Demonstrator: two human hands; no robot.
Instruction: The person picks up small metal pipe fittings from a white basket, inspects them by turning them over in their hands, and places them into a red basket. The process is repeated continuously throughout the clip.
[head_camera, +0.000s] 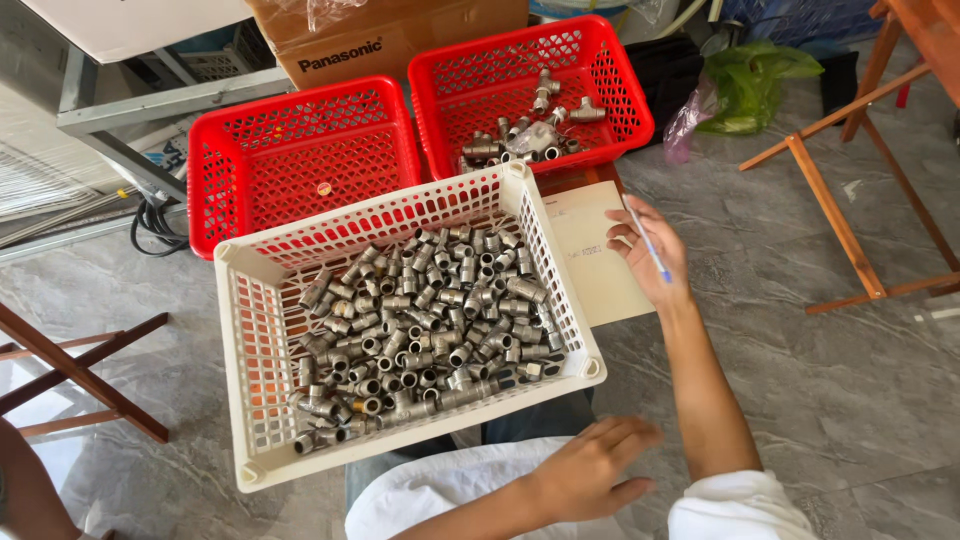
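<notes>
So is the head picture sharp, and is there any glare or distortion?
Head view: even soft light, faint shadows; the metal fittings in the white basket are sharp with small glints; slight sheen on the grey floor; straight edges bend slightly near the borders.

Brown cardboard box (385, 35) at twelve o'clock, dark print; beige paper sheet (600, 262) at two o'clock beside basket.

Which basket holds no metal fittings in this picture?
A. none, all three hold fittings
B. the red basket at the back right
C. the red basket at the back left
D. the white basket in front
C: the left red basket shows only its bare mesh floor, while the white basket is full of metal fittings and the right red basket has a small pile.
</notes>
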